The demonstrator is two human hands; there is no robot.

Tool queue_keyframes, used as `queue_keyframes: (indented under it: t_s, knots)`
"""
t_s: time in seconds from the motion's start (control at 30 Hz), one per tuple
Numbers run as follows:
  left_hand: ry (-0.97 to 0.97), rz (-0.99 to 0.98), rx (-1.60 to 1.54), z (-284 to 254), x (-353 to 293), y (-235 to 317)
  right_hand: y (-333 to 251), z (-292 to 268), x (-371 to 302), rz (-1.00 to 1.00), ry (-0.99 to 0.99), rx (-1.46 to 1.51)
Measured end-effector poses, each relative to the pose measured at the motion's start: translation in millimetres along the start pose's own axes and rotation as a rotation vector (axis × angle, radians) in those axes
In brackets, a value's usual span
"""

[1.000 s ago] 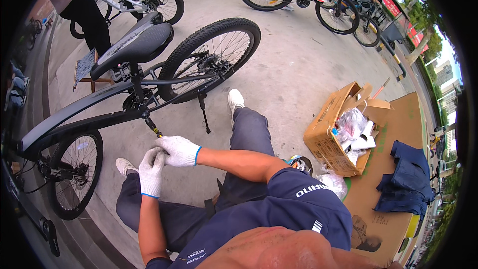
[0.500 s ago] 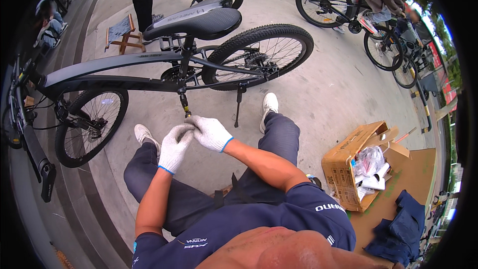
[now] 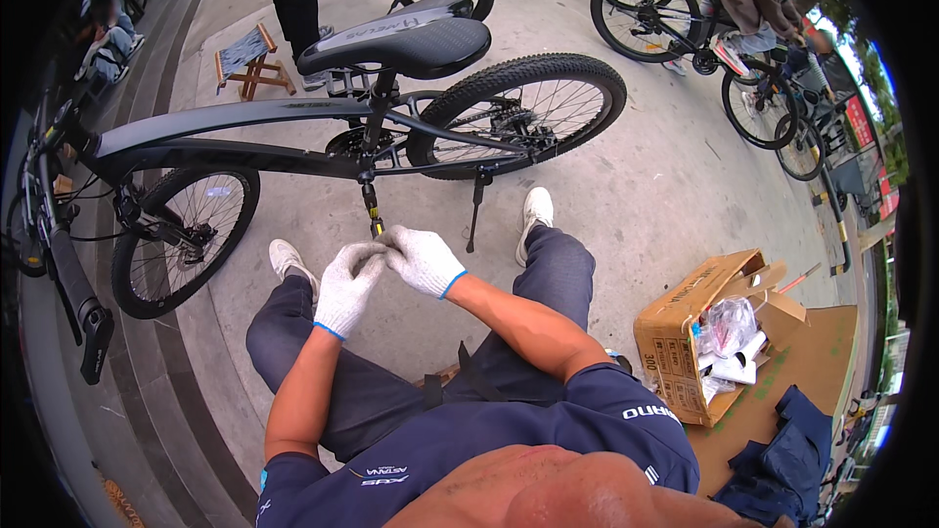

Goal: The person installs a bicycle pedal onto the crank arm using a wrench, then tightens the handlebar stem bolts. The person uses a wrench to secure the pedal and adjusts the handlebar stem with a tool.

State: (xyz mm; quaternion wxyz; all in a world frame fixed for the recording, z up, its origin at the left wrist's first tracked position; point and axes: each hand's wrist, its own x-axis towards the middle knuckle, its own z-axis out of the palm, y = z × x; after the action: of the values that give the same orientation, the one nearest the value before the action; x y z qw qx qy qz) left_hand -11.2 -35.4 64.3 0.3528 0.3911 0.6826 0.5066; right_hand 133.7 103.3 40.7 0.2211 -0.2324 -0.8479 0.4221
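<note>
White-gloved hands (image 3: 347, 290) (image 3: 424, 262) — together; bicycle (image 3: 230, 117) near

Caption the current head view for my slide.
White-gloved left hand and right hand meet beside a dark mountain bike outdoors.

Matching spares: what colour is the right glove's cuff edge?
Blue cuff edge, best seen in the head view.

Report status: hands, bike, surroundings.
Left hand, right hand gloved, together; any grip hidden. Dark bike standing, kickstand down. Cardboard box right, clear of hands.
</note>
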Motion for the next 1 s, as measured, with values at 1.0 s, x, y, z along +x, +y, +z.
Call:
queue_keyframes:
  t_s: [1.0]
  knots:
    - [-0.043,0.033,0.294,-3.9,-4.1,14.9,10.7,-18.0,5.5,0.116,-0.086,-0.069]
